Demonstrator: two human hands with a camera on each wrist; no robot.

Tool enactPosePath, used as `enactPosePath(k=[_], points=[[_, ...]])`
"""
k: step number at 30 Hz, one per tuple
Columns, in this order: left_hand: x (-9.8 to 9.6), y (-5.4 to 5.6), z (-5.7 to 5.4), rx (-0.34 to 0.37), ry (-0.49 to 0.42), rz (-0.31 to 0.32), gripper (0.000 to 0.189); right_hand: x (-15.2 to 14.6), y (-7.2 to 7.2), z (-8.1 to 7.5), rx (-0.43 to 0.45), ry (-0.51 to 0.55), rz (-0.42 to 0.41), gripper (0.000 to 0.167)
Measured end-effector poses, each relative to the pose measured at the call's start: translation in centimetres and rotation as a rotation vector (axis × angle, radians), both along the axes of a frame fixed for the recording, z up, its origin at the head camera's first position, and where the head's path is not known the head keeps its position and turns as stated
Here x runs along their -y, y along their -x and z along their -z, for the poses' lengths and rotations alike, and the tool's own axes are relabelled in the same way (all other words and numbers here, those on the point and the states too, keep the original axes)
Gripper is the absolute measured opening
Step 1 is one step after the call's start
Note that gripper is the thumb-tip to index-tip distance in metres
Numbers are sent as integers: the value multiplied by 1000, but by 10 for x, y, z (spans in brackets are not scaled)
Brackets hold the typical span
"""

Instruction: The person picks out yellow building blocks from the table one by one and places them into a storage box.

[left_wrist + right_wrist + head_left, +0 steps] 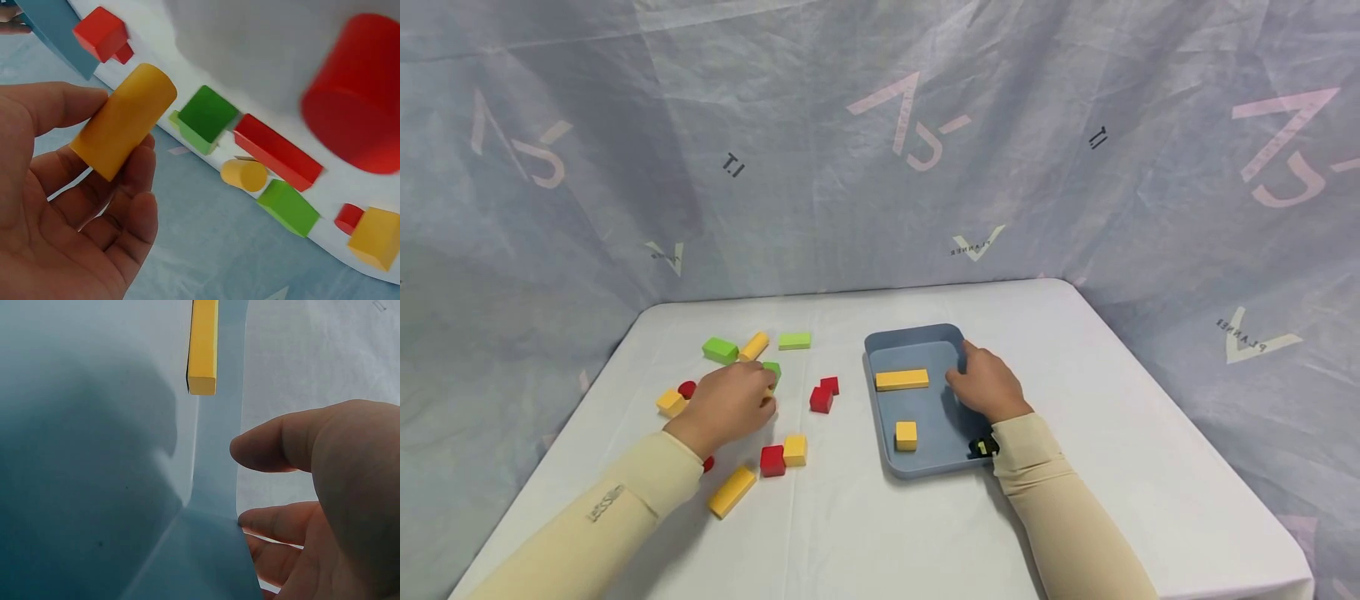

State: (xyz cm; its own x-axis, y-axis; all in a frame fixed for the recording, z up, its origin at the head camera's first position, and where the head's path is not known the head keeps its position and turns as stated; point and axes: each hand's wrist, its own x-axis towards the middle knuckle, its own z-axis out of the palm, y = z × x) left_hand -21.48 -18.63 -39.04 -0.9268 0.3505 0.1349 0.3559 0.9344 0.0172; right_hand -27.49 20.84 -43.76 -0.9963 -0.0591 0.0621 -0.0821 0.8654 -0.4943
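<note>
My left hand is above the scattered blocks on the left of the table. In the left wrist view it pinches a yellow cylinder block between thumb and fingers. Below it are a green block, a long red block and a second yellow cylinder. My right hand is at the right side of a blue-grey tray. Its fingers touch the tray's edge, while the thumb stands apart from them. Inside the tray lie a long yellow block and a yellow cube.
Red blocks lie between the left hand and the tray. Nearer the front are a red cube, a yellow cube and a yellow bar. Green blocks lie toward the back. A grey curtain hangs behind the table.
</note>
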Motion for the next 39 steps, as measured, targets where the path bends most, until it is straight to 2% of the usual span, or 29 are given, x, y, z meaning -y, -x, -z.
enactPosePath(k=[8, 12, 19, 25, 39], points=[[-6, 0, 2, -9, -18, 3, 14, 7, 3, 3, 17, 7, -16, 74], [-10, -1, 3, -30, -14, 18, 13, 8, 2, 3, 8, 0, -13, 74], [-16, 6, -1, -81, -27, 52, 7, 4, 3, 1, -11, -6, -11, 73], [-24, 7, -6, -87, -40, 59, 7, 1, 3, 3, -12, -5, -1, 74], [-34, 9, -5, -168, -143, 40, 13, 1, 2, 5, -11, 3, 12, 74]])
